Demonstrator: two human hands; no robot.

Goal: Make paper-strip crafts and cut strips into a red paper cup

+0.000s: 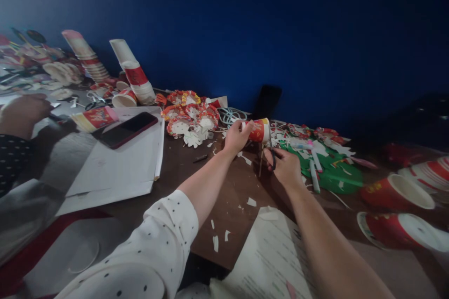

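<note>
My left hand [237, 137] is closed around a red paper cup [258, 131] with a yellow and white pattern, held sideways with its mouth toward the right. My right hand [286, 164] grips a pair of scissors [273, 156] by the dark handles. The blades point up beside the cup's rim; whether they touch the paper, I cannot tell. Below both hands, white paper scraps [245, 159] lie scattered on the brown table [231, 196]. A short black pen or stick [200, 159] rests left of my left forearm.
Flower-like cut cups [191, 112] are heaped behind. Stacked paper cups [138, 79] stand at left, near a phone [128, 130] on a white board [129, 168]. Markers [315, 175] lie over a green sheet [342, 173]. Another person's hand [26, 112] is far left. More cups [396, 191] lie right.
</note>
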